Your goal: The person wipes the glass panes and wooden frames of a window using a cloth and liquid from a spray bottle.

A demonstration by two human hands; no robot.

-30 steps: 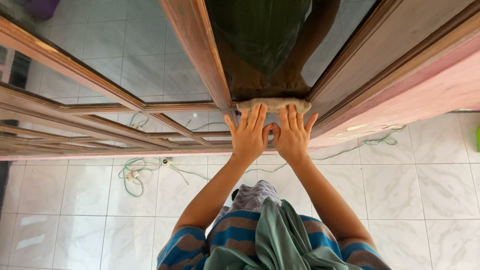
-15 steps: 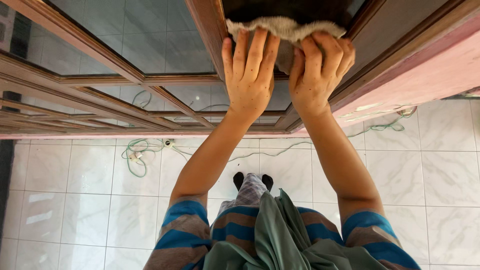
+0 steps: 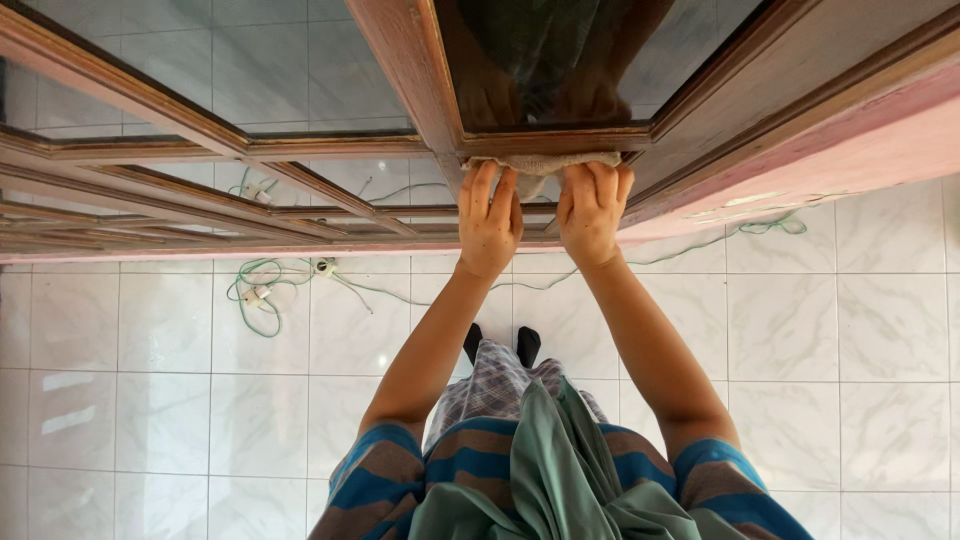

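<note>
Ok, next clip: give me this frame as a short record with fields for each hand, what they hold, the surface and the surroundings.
left hand: left hand pressing the pale beige cloth against the window
right hand: right hand gripping the same cloth beside it
surface: brown wooden window frame with dark reflective glass pane
floor: white marbled floor tiles
nearby: green coiled cable on the tiles to the left

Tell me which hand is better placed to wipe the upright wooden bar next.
Left, probably. The left hand presses the cloth right beside the upright bar; the right hand sits farther away.
</note>
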